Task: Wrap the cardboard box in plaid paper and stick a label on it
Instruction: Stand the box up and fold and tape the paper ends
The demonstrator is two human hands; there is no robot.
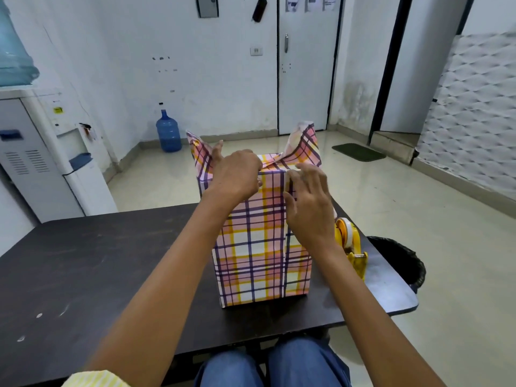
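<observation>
A tall box wrapped in pink, yellow and purple plaid paper (259, 252) stands upright on the dark table (97, 269). Two loose paper flaps stick up at its top, one at the left corner (199, 152) and one at the right corner (305, 143). My left hand (236, 171) lies over the top front edge, fingers curled onto the folded paper. My right hand (307, 196) presses with straight fingers on the front face just under the top edge, beside the vertical paper seam. No label is in sight.
A yellow tape dispenser (351, 244) stands on the table right of the box. A black bin (402, 258) sits on the floor past the table's right edge. A water cooler (47, 152) is at the left, a blue bottle (168, 132) by the far wall.
</observation>
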